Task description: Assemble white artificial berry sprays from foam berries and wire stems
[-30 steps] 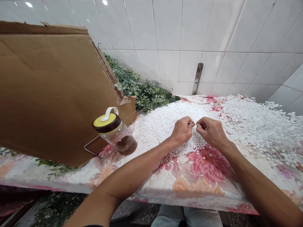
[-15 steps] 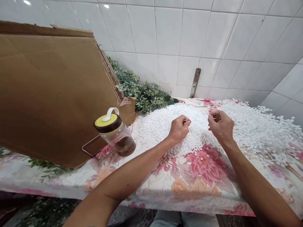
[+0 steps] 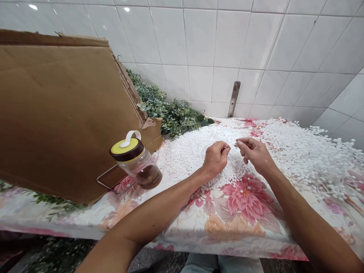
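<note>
- The left hand [image 3: 215, 159] is closed, and its fingers [image 3: 224, 148] are clenched tight on a thin wire [image 3: 231, 144]. The wire is very thin and it comes out between the thumb and the first finger.
- The right hand [image 3: 254, 153] is just beside the left hand, and it is raised a little over the beads. Its thumb and first finger are brought together close to the wire, but I cannot tell if they really grip it, because the wire is too thin to follow there.
- Directly under both hands lies a wide heap of small white foam beads [image 3: 199, 159]. The hands are above it and near it.
- To the right of the fingers there is a thick mass of white bead sprays [image 3: 309, 159], lying tangled.
- The bench [image 3: 57, 223] under all of this is covered with a cloth with pink and peach flowers.
- Left of the fingers, well apart, stands a clear jar [image 3: 135, 161] with a yellow and brown lid and some brown content inside. It stands upright near a wire frame [image 3: 109, 185].
- Further left is a big cardboard sheet [image 3: 57, 113], tilted.
- Behind the fingers are green artificial leaves [image 3: 173, 117], a metal bracket [image 3: 233, 99] and a white tiled wall [image 3: 199, 38].
</note>
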